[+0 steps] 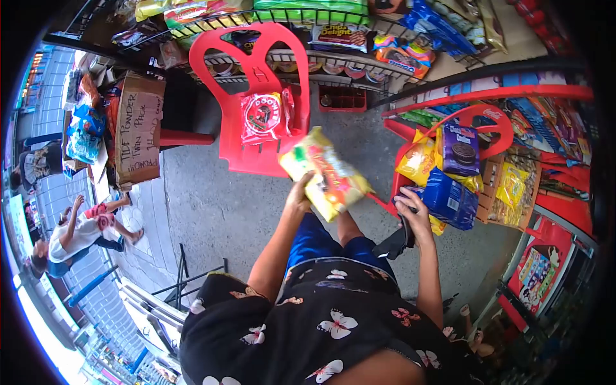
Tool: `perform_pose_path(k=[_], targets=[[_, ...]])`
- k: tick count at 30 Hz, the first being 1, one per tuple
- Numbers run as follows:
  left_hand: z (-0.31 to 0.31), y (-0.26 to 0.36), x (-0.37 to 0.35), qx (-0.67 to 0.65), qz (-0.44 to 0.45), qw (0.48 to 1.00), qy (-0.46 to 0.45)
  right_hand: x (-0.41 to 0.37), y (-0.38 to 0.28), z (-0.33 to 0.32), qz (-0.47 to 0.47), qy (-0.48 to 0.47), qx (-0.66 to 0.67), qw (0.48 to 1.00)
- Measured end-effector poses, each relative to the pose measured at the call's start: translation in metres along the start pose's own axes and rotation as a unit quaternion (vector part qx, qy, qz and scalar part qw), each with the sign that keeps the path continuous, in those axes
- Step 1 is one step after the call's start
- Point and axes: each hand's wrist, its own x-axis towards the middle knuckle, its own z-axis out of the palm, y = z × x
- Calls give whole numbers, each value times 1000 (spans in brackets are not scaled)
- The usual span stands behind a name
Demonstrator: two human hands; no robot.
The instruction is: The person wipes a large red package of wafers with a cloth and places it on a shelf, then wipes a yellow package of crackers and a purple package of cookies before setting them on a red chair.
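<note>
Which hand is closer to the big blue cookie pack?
Right. The right hand touches the blue cookie pack at its left edge; the left hand is farther left, holding a yellow snack bag.

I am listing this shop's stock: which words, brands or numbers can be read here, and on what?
"TIDE POWDER TWIN PACK", "PROMO": handwritten on the cardboard box.
"DOWEE": red pack on the red chair.
"Delight": white pack on the wire shelf.
Yellow pack in the left hand, blue pack by the right hand, other packs: too blurred.
Dark pouch in the right hand: none visible.
</note>
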Motion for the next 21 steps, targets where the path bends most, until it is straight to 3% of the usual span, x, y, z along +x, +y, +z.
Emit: perform_pose_path(k=[2, 4, 6, 8, 10, 12, 13, 14, 16, 18, 19, 20, 21], targets=[[-54, 47, 15, -13, 59, 995, 78, 2, -19, 17, 40, -13, -7, 999], [-128, 84, 57, -24, 76, 994, 73, 3, -22, 27, 72, -27, -18, 997], [-132, 105, 74, -49, 109, 991, 64, 3, -16, 34, 84, -38, -17, 996], [-164, 125, 128, -95, 133, 979, 119, 1, 1, 34, 112, -19, -19, 993], [-146, 137, 157, -118, 150, 972, 137, 2, 18, 35, 115, -29, -19, 993], [-147, 146, 184, -118, 187, 970, 103, 0, 17, 35, 128, -23, -31, 991], [-147, 152, 192, -84, 186, 974, 100, -1, 18, 35, 123, -14, -32, 992], [-146, 159, 198, 60, 167, 972, 155, -3, 18, 32, 118, -5, -33, 992], [-138, 177, 185, 172, 26, 957, 230, -6, 12, 21, 99, 2, -41, 994], [-182, 196, 193, 177, -8, 952, 250, -11, -22, 4, 154, 29, -39, 987], [-153, 191, 159, 242, 24, 925, 292, -8, -22, -15, 114, 63, -60, 990], [-154, 185, 149, 221, 107, 896, 371, -6, -21, -39, 75, 101, -79, 989], [-140, 182, 131, 312, 119, 806, 489, 1, -24, -65, 52, 155, -76, 984]])
